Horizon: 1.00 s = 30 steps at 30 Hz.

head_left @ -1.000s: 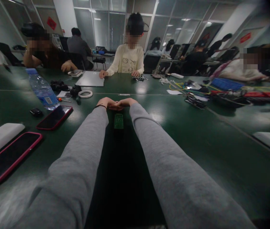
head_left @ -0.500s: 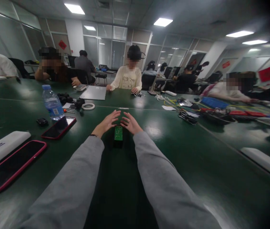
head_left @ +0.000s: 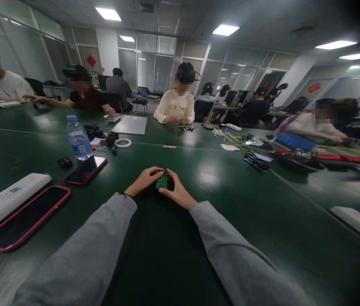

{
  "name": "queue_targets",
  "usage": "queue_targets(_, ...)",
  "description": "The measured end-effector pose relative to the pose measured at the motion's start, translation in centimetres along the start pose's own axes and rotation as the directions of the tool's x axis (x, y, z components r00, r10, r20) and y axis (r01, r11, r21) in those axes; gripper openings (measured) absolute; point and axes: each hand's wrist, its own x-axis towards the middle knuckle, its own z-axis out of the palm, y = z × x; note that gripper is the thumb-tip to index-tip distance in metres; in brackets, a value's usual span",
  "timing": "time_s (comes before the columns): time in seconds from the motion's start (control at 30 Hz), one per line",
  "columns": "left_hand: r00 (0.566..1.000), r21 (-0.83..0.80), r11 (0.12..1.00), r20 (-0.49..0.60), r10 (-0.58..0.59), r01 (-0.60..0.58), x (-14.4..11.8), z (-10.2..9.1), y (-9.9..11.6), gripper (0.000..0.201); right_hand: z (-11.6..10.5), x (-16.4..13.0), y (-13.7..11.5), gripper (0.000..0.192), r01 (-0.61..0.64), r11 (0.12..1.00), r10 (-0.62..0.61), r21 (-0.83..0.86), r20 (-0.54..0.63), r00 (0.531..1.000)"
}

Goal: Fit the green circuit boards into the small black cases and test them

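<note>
A small green circuit board is between my two hands, low over the green table. My left hand closes on its left and far edge, thumb and fingers bent round it. From the other side, my right hand grips the right edge, with the thumb near the board's close corner. Pale solder-like dots mark the face turned up. My fingers cover its far edge, and whatever lies under the board is hidden.
Left of my hands are a water bottle, two phones with red edges, the smaller one farther off, and a white power bank. A roll of tape lies beyond. Tangled cables spread at right. Several people sit around the table.
My hands, spread apart above the board before, have come down and closed on its sides. The view has shifted slightly left. A person across the table has brought both hands together.
</note>
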Motion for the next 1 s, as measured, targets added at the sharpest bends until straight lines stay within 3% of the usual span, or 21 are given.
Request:
queue_targets(0.27, 0.999, -0.087, 0.995, -0.005, -0.046, 0.045, 0.1, -0.2, -0.2, 0.038, -1.6, 0.4, 0.2, 0.126, -0.049, 0.995, 0.032, 0.090, 0.181, 0.983)
queue_targets(0.53, 0.982, -0.195, 0.978, -0.153, -0.109, 0.078, 0.3, -0.5, -0.6, 0.038, -1.6, 1.3, 1.5, 0.108, 0.027, 0.987, -0.041, 0.161, 0.085, 0.996)
queue_targets(0.73, 0.977, -0.308, 0.946, -0.149, -0.151, 0.099, 0.0, -0.6, 0.2, 0.040, -1.5, 0.8, 1.5, 0.106, 0.016, 0.989, -0.029, 0.146, 0.081, 0.996)
queue_targets(1.0, 0.955, -0.537, 0.836, -0.176, -0.238, 0.110, -0.1, -1.1, 0.1, 0.041, -1.3, 0.7, 1.4, 0.109, -0.014, 0.987, 0.004, 0.159, 0.062, 0.998)
